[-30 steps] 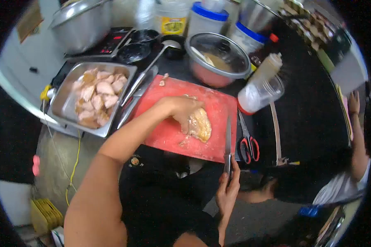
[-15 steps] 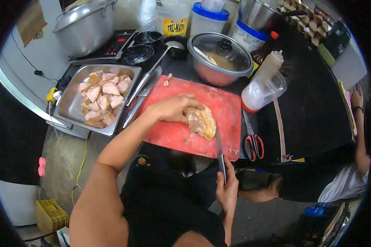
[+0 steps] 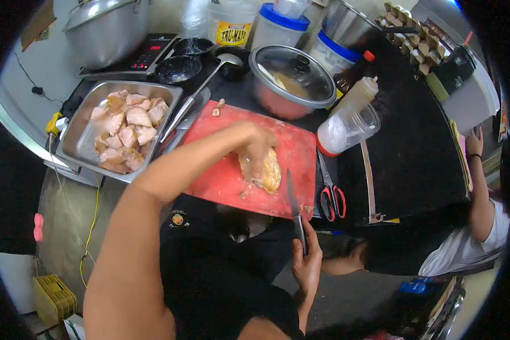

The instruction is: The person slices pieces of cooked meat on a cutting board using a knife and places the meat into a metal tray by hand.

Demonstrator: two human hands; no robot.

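A piece of meat (image 3: 271, 174) is shown on the red cutting board (image 3: 296, 146), its visible long axis running from the board's far side toward its near side, the near end uncovered. It is gripped from above by the left hand (image 3: 258, 141). The knife (image 3: 296, 211) is grasped in the right hand (image 3: 307, 265), pointed farward, clear of the meat. Steadying for slicing is judged in hand; for a cut, the knife must be brought leftward.
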